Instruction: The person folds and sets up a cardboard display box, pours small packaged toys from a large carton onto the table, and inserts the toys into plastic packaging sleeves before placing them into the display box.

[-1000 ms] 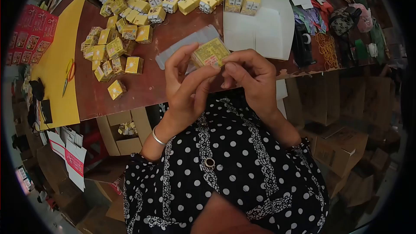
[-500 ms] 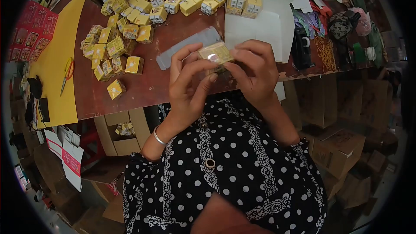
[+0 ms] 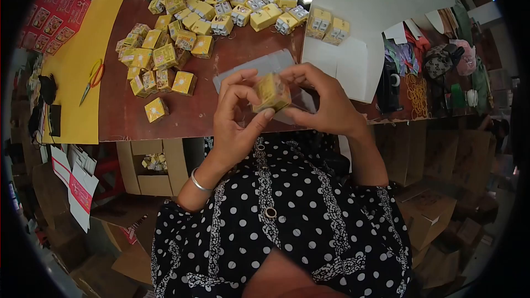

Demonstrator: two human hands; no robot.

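A small yellow box (image 3: 273, 92) with a shiny clear surface is held up over the table's front edge, slightly blurred. My left hand (image 3: 238, 107) grips it from the left, thumb below and fingers curled at its side. On the right, my right hand (image 3: 320, 99) has its fingers around the box's right side, with thumb and forefinger apart. Clear plastic sleeves (image 3: 254, 66) lie flat on the table behind and partly under my hands. To the left sits a group of small yellow boxes (image 3: 164, 56), one (image 3: 156, 110) apart nearest the edge.
Many yellow-and-white blocks (image 3: 221, 25) are heaped at the back. A white tray (image 3: 361, 69) at the right holds two packed items (image 3: 335, 31). Scissors (image 3: 91, 81) lie on yellow card at left. Rubber bands (image 3: 417, 96) and a black tape dispenser (image 3: 390, 94) are right.
The box has been turned and now shows different faces. My right hand's fingers have spread wider around it. The camera view has shifted, so the table contents appear farther right.
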